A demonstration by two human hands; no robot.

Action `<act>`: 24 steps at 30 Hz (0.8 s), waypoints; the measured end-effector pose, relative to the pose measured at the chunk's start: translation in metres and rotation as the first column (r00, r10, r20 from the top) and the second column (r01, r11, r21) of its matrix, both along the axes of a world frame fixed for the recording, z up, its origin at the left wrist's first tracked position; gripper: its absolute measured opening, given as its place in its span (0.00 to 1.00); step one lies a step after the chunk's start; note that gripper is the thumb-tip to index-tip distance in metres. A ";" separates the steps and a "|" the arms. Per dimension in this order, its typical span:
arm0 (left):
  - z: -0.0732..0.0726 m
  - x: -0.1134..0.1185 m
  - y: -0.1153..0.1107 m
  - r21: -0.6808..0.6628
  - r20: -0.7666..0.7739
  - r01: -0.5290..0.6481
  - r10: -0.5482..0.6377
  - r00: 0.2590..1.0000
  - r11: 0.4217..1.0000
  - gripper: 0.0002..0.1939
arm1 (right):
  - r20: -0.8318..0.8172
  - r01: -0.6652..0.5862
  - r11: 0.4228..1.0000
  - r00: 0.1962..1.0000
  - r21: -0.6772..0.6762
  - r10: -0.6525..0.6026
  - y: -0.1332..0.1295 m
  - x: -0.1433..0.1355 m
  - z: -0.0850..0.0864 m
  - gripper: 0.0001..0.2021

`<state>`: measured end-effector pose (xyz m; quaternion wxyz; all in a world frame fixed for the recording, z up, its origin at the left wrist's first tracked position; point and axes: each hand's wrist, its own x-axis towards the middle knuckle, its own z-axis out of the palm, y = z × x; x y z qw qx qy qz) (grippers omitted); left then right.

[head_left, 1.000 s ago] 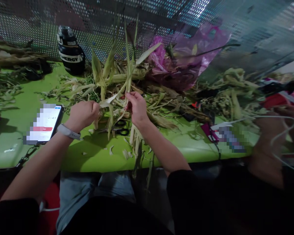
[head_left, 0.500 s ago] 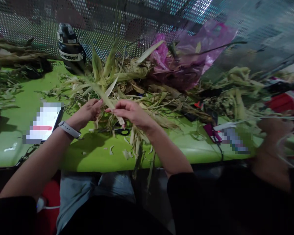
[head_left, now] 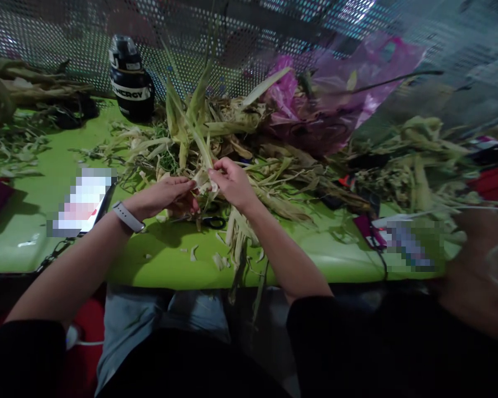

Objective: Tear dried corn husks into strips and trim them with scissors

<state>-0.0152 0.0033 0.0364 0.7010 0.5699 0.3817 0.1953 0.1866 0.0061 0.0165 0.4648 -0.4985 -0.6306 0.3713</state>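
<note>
My right hand (head_left: 233, 185) pinches a long pale-green corn husk (head_left: 201, 143) between thumb and fingers, its strip slanting up and to the left. My left hand (head_left: 168, 194), with a white watch on the wrist, has its fingertips closed at the pale, crumpled lower end of the same husk. The two hands almost meet above a heap of dry husks (head_left: 282, 204). Below them, the black handle of scissors (head_left: 214, 222) shows in part; the blades are hidden. Small husk scraps (head_left: 219, 261) lie on the green tabletop (head_left: 157, 265) near the front edge.
A black bottle (head_left: 131, 88) stands behind the heap, against a perforated metal screen (head_left: 182, 33). A pink plastic bag (head_left: 315, 116) lies at the back right. A lit phone (head_left: 83, 202) rests at left. At far right is another person's arm (head_left: 477, 260) near a second phone (head_left: 413, 243).
My left hand has moved in to the husk's lower end, and the husk now stands steeper. My right hand keeps its pinch. The whole view has shifted slightly.
</note>
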 end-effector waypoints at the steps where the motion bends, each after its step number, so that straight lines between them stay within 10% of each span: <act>1: 0.002 -0.001 0.000 -0.029 0.022 0.043 -0.042 0.999 0.999 0.13 | -0.006 0.019 1.000 1.000 0.002 -0.019 0.003 0.000 -0.002 0.12; 13: 0.003 -0.004 0.000 -0.165 0.130 0.088 -0.066 0.989 0.982 0.13 | 0.010 0.195 0.928 0.978 0.317 -0.209 -0.003 0.001 0.007 0.12; 24: 0.002 0.003 -0.003 -0.190 0.075 0.006 0.009 0.997 0.982 0.11 | 0.183 0.083 0.835 0.959 0.544 -0.215 -0.017 0.000 0.020 0.10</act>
